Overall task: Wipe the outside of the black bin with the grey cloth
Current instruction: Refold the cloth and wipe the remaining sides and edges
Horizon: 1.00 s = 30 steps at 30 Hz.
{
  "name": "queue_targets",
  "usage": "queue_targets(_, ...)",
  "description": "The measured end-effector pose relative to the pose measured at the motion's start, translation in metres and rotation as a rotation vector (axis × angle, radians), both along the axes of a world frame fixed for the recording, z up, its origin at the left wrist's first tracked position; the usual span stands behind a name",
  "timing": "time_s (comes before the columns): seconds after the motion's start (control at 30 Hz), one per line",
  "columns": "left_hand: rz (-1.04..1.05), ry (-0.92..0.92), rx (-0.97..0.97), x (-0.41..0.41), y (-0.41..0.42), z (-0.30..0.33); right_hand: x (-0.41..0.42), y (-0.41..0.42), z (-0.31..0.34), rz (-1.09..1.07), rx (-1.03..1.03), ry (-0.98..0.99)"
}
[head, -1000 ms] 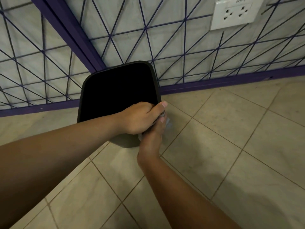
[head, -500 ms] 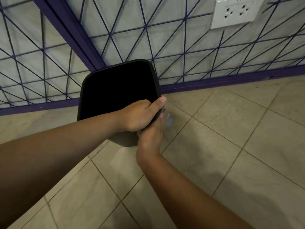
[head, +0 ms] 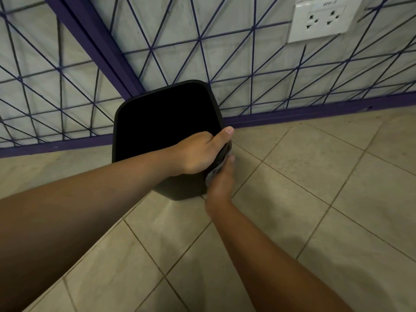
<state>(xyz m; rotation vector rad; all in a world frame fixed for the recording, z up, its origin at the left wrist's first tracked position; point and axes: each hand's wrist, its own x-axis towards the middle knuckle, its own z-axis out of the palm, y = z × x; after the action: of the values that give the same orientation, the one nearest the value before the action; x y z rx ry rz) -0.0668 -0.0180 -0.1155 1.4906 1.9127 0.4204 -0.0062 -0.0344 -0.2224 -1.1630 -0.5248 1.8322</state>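
Beige tiled floor (head: pixel 292 199), purple-framed mesh fence (head: pixel 247 64), white wall socket (head: pixel 322 20) with unreadable writing. Black bin (head: pixel 162 122) standing in the corner. Left hand (head: pixel 198 152) gripping its rim. Right hand (head: pixel 221 176) pressing grey cloth (head: pixel 213 172) against its right side.

Open black bin (head: pixel 157 122) on floor by wall, grey cloth (head: pixel 211 175) (mostly hidden) against its right side
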Motion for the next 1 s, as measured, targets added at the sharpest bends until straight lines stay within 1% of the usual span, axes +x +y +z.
queue_targets(0.03,-0.010,-0.002,-0.003,0.000,0.001,0.000,0.000,0.001,0.000,-0.007,-0.022,0.028)
queue_targets(0.07,-0.025,-0.009,-0.002,0.000,0.001,0.000,-0.001,-0.003,0.003,-0.020,-0.002,0.033)
queue_targets(0.13,-0.048,-0.037,0.000,-0.002,0.002,-0.001,-0.005,-0.018,0.015,-0.021,0.080,-0.034)
queue_targets(0.2,-0.047,-0.032,0.014,-0.003,0.003,-0.002,-0.008,-0.024,0.020,-0.025,0.097,-0.040)
queue_targets(0.33,-0.022,0.000,0.041,-0.002,0.006,-0.003,-0.007,0.000,0.000,-0.055,-0.038,0.014)
queue_targets(0.4,-0.046,-0.017,0.032,-0.004,0.007,-0.005,-0.006,-0.008,0.006,-0.024,0.018,0.007)
queue_targets(0.47,-0.058,-0.029,0.021,-0.005,0.007,-0.005,-0.008,-0.023,0.016,0.022,0.071,-0.079)
queue_targets(0.53,-0.054,-0.015,0.031,-0.006,0.008,-0.006,-0.010,-0.020,0.005,0.014,0.089,-0.084)
queue_targets(0.63,-0.047,-0.012,0.036,-0.005,0.007,-0.006,-0.010,-0.002,-0.009,-0.041,-0.020,0.009)
queue_targets(0.67,-0.053,-0.021,0.032,-0.006,0.007,-0.006,-0.009,-0.004,-0.003,-0.038,-0.004,0.019)
queue_targets(0.77,-0.065,-0.052,0.017,-0.005,0.007,-0.005,-0.009,-0.024,0.015,0.013,0.123,-0.073)
queue_targets(0.8,-0.067,-0.049,0.016,-0.006,0.008,-0.006,-0.010,-0.026,0.014,0.005,0.131,-0.086)
queue_targets(0.9,-0.056,-0.028,0.007,-0.006,0.007,-0.005,-0.008,-0.005,0.002,-0.037,-0.009,-0.024)
queue_targets(0.93,-0.058,-0.031,0.000,-0.006,0.008,-0.006,-0.007,-0.003,0.005,-0.038,-0.002,-0.036)
queue_targets(1.0,-0.074,-0.018,-0.007,-0.004,0.007,-0.006,-0.004,-0.018,0.023,0.006,0.094,-0.052)
